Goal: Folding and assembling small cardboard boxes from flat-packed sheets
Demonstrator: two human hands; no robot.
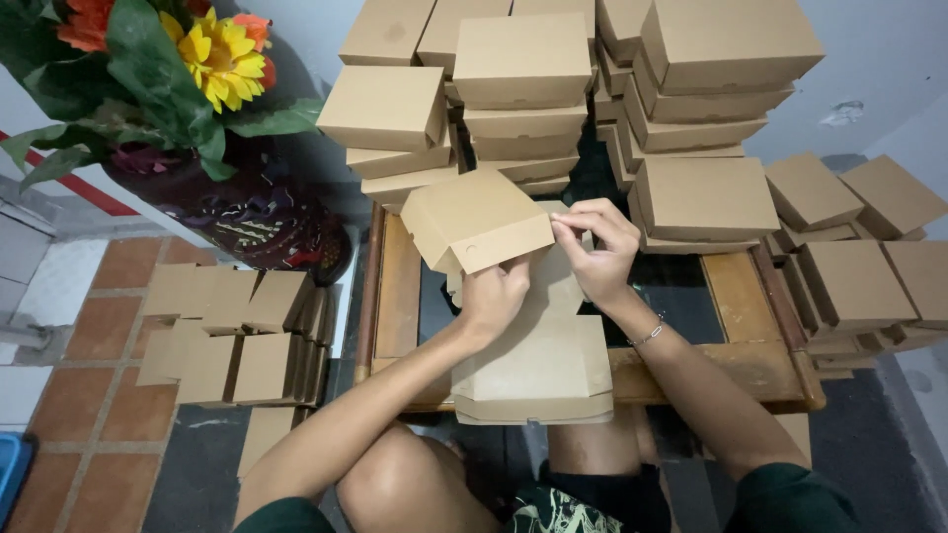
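Note:
I hold a partly folded brown cardboard box (476, 219) above a low wooden table (397, 296). My left hand (491, 296) grips it from below, near its lower edge. My right hand (595, 247) pinches the box's right side with the fingertips. Under my hands lies a pile of flat, unfolded cardboard blanks (545, 367) on the table's front edge. My knees show below the table.
Stacks of finished brown boxes (523, 79) fill the far side of the table and continue at the right (849, 266). Flat cardboard blanks (232, 336) lie on the tiled floor at the left. A dark vase with artificial flowers (212, 128) stands at the upper left.

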